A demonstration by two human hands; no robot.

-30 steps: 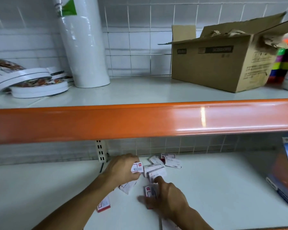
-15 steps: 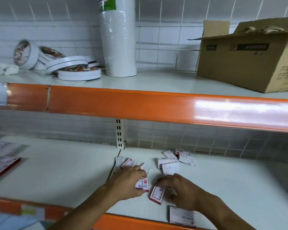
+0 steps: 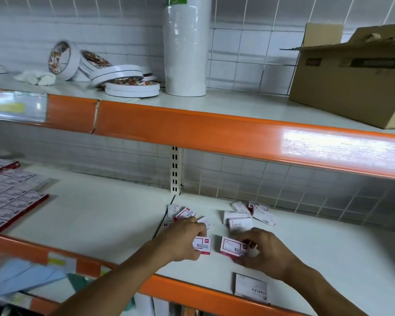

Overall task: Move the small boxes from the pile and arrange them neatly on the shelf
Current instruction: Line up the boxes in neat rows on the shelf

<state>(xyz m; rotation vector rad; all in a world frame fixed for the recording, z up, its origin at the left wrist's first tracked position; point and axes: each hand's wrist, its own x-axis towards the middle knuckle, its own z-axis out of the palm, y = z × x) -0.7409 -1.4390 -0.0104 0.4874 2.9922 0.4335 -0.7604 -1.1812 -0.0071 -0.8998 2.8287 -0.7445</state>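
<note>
on the lower shelf [image 3: 100,215] my left hand [image 3: 184,239] and right hand [image 3: 261,252] each hold a box side by side, the pile [image 3: 244,216] just behind, one staples box [image 3: 251,288] nearer the front edge.

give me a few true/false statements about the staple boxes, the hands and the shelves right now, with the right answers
1. The left hand holds a small red and white box. True.
2. The right hand is empty. False: it grips another small box beside the first.
3. A loose pile of staple boxes lies behind the hands on the lower shelf. True.
4. The cardboard carton stands on the lower shelf. False: it stands on the upper shelf, at the right.
5. The tall white roll lies flat. False: it stands upright on the upper shelf.
</note>
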